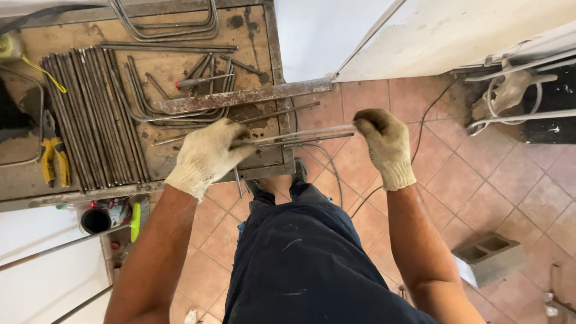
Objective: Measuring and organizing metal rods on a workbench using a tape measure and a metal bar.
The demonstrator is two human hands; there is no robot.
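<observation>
- The thin steel rods (303,137) lie level across the desk's (264,36) front corner, running out at 3 o'clock over the tiled floor (510,180).
- My gloved left hand (207,153) is clenched around them at the desk edge.
- My gloved right hand (384,144) is fisted on their free end.
- At 10 o'clock lies a bundle of straight rods (96,114), with yellow pliers (54,159) beside it.

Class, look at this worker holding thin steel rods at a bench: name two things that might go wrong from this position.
1. The steel rods are gripped by both the left hand and right hand at the bench edge; a slip might jab the thin knit gloves.
2. A cable trails across the tiled floor beside a concrete block; stepping back might mean tripping.
</observation>
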